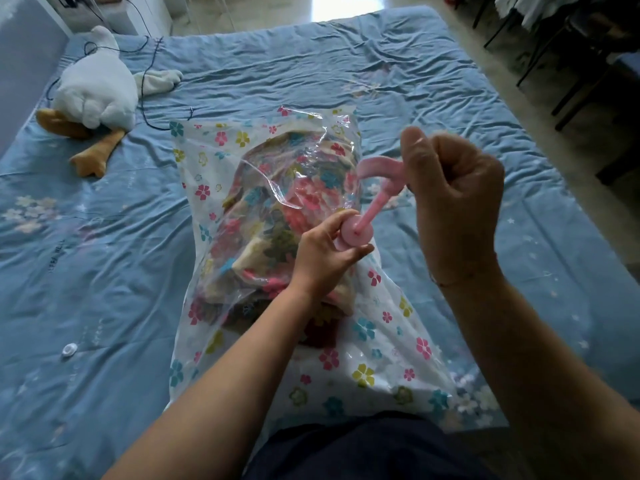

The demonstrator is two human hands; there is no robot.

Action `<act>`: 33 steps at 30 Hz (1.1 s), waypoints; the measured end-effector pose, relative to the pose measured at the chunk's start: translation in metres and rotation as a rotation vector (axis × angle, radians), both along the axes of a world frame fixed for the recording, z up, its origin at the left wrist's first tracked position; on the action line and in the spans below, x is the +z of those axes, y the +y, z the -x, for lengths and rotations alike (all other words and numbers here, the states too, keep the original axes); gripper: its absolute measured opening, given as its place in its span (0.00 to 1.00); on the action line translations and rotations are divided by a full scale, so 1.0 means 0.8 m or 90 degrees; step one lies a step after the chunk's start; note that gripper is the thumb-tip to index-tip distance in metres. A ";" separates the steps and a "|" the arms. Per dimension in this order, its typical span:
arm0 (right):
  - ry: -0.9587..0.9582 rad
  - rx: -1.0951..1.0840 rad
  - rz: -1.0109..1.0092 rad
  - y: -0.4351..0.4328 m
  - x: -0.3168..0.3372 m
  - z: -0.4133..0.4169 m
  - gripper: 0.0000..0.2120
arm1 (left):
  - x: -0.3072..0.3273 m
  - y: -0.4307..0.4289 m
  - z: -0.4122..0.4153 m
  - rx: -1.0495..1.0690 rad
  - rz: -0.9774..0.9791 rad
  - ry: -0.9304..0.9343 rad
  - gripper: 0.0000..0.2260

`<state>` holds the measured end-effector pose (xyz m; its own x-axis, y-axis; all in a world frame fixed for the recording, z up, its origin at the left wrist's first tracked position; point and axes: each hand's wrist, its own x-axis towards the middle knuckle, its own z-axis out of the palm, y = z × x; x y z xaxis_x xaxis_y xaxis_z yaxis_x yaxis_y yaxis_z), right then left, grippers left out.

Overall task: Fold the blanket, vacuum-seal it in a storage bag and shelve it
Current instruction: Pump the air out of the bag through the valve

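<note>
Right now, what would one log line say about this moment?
step: pumping | left hand: grips pump barrel | right hand: grips handle, rod out | blanket: in bag on bed

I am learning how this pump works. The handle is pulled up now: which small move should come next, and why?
Probably push the pink handle back down into the pump barrel. The right hand grips the handle with its rod drawn out, the left hand holds the barrel on the storage bag, and the plastic over the blanket looks loose and puffy, so more strokes seem needed.
</note>
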<state>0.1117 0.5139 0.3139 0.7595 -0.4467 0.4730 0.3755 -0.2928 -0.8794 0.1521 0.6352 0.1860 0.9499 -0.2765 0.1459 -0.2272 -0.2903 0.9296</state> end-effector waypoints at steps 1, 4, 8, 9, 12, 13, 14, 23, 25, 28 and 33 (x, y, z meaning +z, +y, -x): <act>0.009 -0.008 0.012 0.001 -0.009 -0.001 0.30 | -0.001 -0.001 0.000 0.002 -0.004 -0.001 0.26; 0.186 -0.004 0.069 -0.001 -0.082 0.000 0.32 | 0.000 -0.003 0.006 -0.011 -0.010 0.000 0.25; 0.322 0.008 0.094 -0.006 -0.109 0.002 0.29 | -0.002 -0.003 0.012 -0.026 0.022 0.024 0.23; 0.271 0.004 0.079 -0.007 -0.091 0.001 0.29 | -0.002 -0.002 0.010 -0.021 0.017 0.022 0.24; 0.051 0.007 -0.045 -0.008 -0.015 -0.002 0.29 | -0.001 -0.002 0.004 -0.012 0.004 0.013 0.25; 0.002 0.006 -0.061 -0.010 -0.004 -0.005 0.29 | 0.000 -0.002 0.003 -0.014 0.001 0.013 0.25; -0.009 0.004 -0.054 -0.009 -0.006 -0.006 0.29 | -0.001 -0.003 0.004 -0.014 -0.001 0.014 0.25; 0.237 0.025 -0.005 -0.006 -0.088 0.003 0.29 | -0.004 -0.001 0.015 -0.018 0.018 0.013 0.25; 0.088 0.037 -0.066 -0.007 -0.035 0.000 0.32 | -0.004 -0.001 0.011 -0.007 0.010 0.015 0.26; -0.002 0.070 -0.068 -0.008 -0.011 -0.001 0.27 | -0.002 -0.002 0.008 -0.007 0.001 0.015 0.27; 0.345 0.067 0.067 -0.011 -0.111 -0.002 0.25 | -0.006 -0.004 0.012 -0.021 0.016 0.036 0.24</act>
<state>0.1131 0.5049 0.2249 0.9441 -0.3271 0.0407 -0.0902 -0.3754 -0.9225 0.1427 0.6322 0.1815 0.9471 -0.3054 0.0990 -0.1829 -0.2600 0.9481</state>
